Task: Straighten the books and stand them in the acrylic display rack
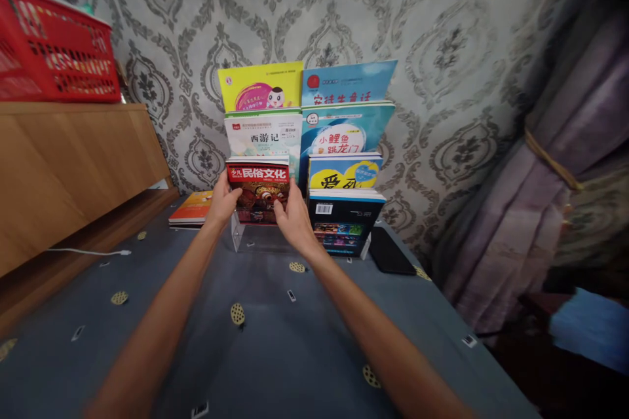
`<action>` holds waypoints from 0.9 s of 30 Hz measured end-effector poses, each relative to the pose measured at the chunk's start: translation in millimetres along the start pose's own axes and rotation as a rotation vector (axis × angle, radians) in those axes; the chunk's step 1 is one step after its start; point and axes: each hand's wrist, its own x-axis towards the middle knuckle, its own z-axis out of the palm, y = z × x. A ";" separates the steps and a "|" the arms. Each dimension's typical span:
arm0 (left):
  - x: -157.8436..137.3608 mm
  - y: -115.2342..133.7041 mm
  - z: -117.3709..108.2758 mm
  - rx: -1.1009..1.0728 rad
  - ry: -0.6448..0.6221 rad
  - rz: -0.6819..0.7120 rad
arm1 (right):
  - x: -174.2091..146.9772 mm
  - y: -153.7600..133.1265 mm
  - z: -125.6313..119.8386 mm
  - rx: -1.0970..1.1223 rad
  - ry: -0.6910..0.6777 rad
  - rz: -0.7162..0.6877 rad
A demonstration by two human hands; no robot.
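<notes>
Blue-grey cloth surface (275, 340) runs to a patterned wall; along its left edge stands a wooden cabinet (63, 170) with a red basket (54, 55) on top. Purple curtain (565, 163) hangs off the right edge.

Tiered clear display rack (238, 239) sits at the far edge, against the wall, holding two columns of books in stepped rows. Right column, front row: a dark-covered book (344, 219). A dark flat thing (390, 252), perhaps a tablet, lies on the cloth just right of the rack. An orange book (192, 207) lies flat to the rack's left. A white cable (88, 252) trails near the left edge.

Red-covered book (258, 190) stands upright at the front row of the left column, its lower edge at the rack's front tier; whether it is fully seated cannot be told.

Left hand (222, 201) clasps the book's left edge, thumb over the cover. Right hand (293, 217) clasps the right edge, fingers closed against it. Both grips are on the book.

Risks, as judged:
- If the bottom edge misses the slot, the book could slide forward off the tier onto the cloth.
- The right hand is touching or very near the dark-covered book; a sideways nudge could tip it out.
- The rack looks light, and a push toward the wall might jolt the upper rows.
</notes>
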 end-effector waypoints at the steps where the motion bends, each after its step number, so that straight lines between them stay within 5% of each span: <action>1: -0.8 -3.5 -4.1 0.011 -0.003 0.023 | -4.1 -2.0 1.2 -0.016 0.015 -0.012; 4: -10.5 -20.2 -26.1 0.226 -0.016 0.005 | -24.3 -13.1 2.4 -0.063 0.066 -0.045; 8: -37.1 -47.2 -67.6 0.691 -0.063 -0.269 | -75.7 -32.7 -3.7 -0.091 0.022 -0.185; 13: -59.8 -74.5 -105.8 0.974 -0.057 -0.568 | -150.8 -34.3 -11.2 -0.063 -0.471 -0.438; 17: -60.9 -87.9 -116.4 1.140 -0.123 -0.669 | -171.9 -31.3 -13.9 -0.073 -0.768 -0.395; 22: -49.9 -99.0 -114.3 1.266 -0.248 -0.635 | -164.6 -37.2 -14.7 -0.075 -0.800 -0.221; 27: -33.8 -108.5 -113.2 1.372 -0.322 -0.617 | -162.4 -37.5 -14.0 -0.084 -0.832 -0.201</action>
